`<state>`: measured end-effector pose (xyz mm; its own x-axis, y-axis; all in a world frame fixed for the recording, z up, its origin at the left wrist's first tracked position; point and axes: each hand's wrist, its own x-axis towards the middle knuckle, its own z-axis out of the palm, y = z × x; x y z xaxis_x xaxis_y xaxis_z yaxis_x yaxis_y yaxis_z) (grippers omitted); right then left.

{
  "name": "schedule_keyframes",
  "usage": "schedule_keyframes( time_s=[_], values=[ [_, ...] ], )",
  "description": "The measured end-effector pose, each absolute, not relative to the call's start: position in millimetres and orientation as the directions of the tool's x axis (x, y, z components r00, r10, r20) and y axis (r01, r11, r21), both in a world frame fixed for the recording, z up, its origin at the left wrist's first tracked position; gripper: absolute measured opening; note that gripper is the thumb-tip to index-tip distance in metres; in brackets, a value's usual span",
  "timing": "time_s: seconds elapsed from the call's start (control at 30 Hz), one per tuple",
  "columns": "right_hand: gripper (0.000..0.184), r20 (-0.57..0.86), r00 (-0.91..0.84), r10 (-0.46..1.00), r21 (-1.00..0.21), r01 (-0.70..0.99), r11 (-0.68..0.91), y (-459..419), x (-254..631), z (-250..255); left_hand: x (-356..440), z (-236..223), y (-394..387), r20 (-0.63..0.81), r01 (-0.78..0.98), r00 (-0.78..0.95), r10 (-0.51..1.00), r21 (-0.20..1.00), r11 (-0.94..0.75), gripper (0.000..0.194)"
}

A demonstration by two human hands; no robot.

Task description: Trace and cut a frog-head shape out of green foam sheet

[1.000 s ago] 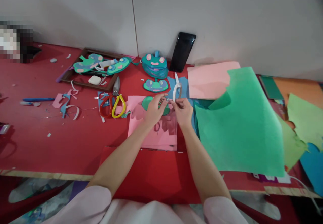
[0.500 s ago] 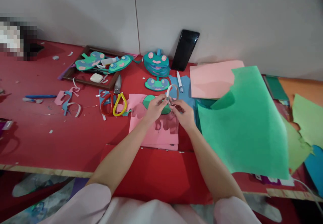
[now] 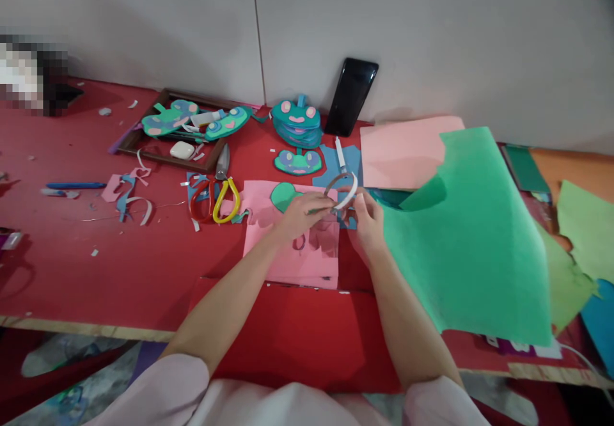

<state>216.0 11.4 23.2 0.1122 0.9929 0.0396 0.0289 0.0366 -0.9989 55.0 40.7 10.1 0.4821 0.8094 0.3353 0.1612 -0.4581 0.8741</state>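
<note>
A thin white ring with a brownish inner side, looking like a tape roll (image 3: pixel 354 190), is held up between my hands over the right side of the pink sheets (image 3: pixel 259 256). My right hand (image 3: pixel 368 222) has closed fingers at the ring's lower right. The fingers of my left hand (image 3: pixel 303 213) are pressed together at its lower left; their tips are partly hidden. Under and behind the left hand lies a green cut-out (image 3: pixel 284 196) on the pink sheets. Blue felt-like scrap (image 3: pixel 354 157) lies just behind the ring, with a white pen-like tube (image 3: pixel 340 152) on it.
Scissors (image 3: pixel 227 201) with red and yellow handles lie left. Behind are stacked frog-face pieces (image 3: pixel 296 122), a single face piece (image 3: pixel 297 162), a wooden frame (image 3: pixel 163 156) and a leaning phone (image 3: pixel 352 96). A large green sheet (image 3: pixel 470 240) covers the right side.
The ring has moved right and slightly down and has tilted. My right hand has shifted right with it, while my left hand has moved slightly right and down.
</note>
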Motion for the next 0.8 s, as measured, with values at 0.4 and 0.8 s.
schedule_keyframes(
  time_s=[0.4, 0.8],
  values=[
    [0.026, 0.139, 0.116, 0.984, -0.982, 0.143, 0.122, 11.4, 210.9, 26.7, 56.8, 21.0, 34.5, 0.369, 0.287, 0.514, 0.775, 0.777, -0.56, 0.026],
    [0.021, 0.258, 0.087, 0.962, -0.946, 0.224, 0.233, 8.9, 199.0, 30.6, 53.5, 27.6, 35.7, 0.302, 0.295, 0.373, 0.877, 0.858, -0.42, 0.022]
  ],
)
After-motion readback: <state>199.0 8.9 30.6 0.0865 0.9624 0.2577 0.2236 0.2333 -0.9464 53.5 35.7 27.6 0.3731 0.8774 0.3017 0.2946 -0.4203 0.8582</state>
